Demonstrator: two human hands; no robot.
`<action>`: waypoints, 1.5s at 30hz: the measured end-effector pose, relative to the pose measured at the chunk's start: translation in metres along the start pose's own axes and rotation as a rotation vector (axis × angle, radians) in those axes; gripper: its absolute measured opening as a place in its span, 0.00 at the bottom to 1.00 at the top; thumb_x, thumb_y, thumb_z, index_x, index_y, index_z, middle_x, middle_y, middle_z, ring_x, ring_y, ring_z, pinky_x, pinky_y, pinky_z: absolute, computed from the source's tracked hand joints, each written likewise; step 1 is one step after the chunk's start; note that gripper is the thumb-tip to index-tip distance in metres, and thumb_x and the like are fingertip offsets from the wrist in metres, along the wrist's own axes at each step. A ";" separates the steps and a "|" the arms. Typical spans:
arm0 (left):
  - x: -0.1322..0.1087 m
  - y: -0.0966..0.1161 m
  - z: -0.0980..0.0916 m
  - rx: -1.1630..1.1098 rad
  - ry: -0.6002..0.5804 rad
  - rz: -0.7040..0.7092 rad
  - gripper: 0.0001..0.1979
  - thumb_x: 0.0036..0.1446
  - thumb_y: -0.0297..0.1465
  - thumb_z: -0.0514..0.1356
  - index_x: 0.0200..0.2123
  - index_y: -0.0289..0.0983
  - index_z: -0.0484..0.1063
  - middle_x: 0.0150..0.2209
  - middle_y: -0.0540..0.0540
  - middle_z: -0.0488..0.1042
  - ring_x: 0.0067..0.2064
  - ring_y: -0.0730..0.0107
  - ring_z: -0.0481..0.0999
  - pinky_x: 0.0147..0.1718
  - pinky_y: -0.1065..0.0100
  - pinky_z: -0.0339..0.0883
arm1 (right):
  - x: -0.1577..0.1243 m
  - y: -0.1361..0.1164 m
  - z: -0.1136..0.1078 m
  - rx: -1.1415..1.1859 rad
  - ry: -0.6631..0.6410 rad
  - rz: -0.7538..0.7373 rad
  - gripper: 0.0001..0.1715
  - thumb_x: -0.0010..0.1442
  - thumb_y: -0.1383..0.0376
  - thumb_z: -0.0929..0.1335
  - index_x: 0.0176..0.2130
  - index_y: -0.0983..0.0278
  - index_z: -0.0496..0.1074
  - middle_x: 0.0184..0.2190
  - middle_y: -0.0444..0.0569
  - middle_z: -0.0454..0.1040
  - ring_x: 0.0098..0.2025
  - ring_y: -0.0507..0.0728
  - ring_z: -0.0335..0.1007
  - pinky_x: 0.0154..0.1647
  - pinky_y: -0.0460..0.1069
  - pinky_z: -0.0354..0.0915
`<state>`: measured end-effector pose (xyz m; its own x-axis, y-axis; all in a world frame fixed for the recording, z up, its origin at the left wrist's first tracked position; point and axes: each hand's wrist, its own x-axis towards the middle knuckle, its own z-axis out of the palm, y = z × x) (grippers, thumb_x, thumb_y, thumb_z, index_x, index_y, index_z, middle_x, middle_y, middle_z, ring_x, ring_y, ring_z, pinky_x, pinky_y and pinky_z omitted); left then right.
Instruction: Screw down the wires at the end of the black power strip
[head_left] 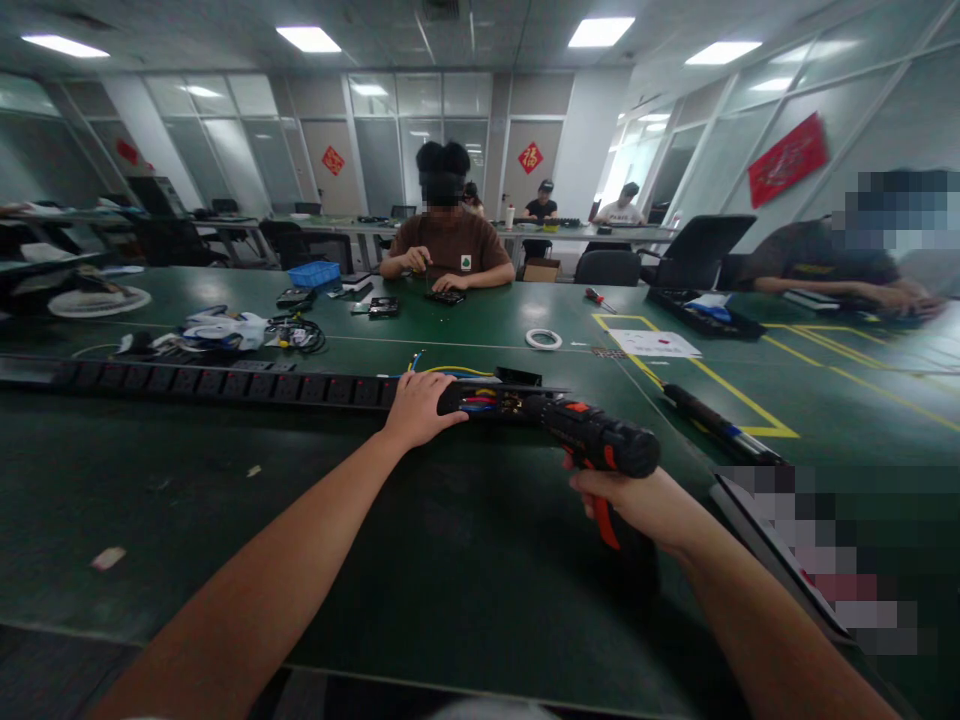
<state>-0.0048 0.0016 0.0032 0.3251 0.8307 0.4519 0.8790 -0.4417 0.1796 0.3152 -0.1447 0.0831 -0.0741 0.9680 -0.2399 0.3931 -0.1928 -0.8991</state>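
Observation:
A long black power strip (pixel 300 387) with a row of sockets lies across the green table. My left hand (pixel 420 408) grips its body near the right end, fingers over the top and thumb at the front edge. Right of that hand the casing is open, and coloured wires (pixel 480 402) show inside. My right hand (pixel 611 490) is wrapped round the handle of a black and orange cordless drill (pixel 592 432). The drill points left, its nose at the open end of the strip; whether its tip touches a screw is hidden.
Behind the strip lie a white tape roll (pixel 543 340), bagged parts with cables (pixel 225 328), a blue basket (pixel 313 273) and a printed sheet (pixel 654 343). A black stick-shaped tool (pixel 720 425) rests at right. A person (pixel 448 240) works across the table, another at far right.

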 end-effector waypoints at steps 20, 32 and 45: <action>0.001 -0.003 0.004 -0.007 0.010 0.009 0.34 0.67 0.56 0.67 0.67 0.43 0.76 0.66 0.39 0.78 0.68 0.41 0.73 0.72 0.41 0.56 | 0.002 0.003 -0.002 -0.006 -0.022 -0.019 0.13 0.48 0.60 0.74 0.35 0.60 0.75 0.21 0.41 0.75 0.26 0.57 0.74 0.32 0.52 0.71; 0.000 -0.001 0.002 -0.011 -0.003 -0.002 0.33 0.67 0.55 0.67 0.67 0.43 0.75 0.66 0.39 0.78 0.69 0.41 0.73 0.73 0.42 0.55 | 0.003 0.003 -0.002 -0.011 -0.017 -0.026 0.13 0.46 0.59 0.73 0.34 0.60 0.74 0.20 0.41 0.74 0.25 0.57 0.74 0.31 0.51 0.70; 0.000 -0.001 0.001 -0.006 0.013 0.005 0.33 0.68 0.55 0.67 0.66 0.42 0.76 0.66 0.38 0.78 0.68 0.41 0.73 0.72 0.41 0.56 | 0.001 0.001 0.000 -0.007 0.012 0.018 0.23 0.46 0.60 0.74 0.44 0.60 0.75 0.21 0.41 0.75 0.26 0.59 0.75 0.32 0.52 0.70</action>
<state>-0.0052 0.0029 0.0019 0.3252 0.8239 0.4642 0.8752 -0.4482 0.1824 0.3158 -0.1443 0.0817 -0.0562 0.9662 -0.2514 0.4005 -0.2088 -0.8922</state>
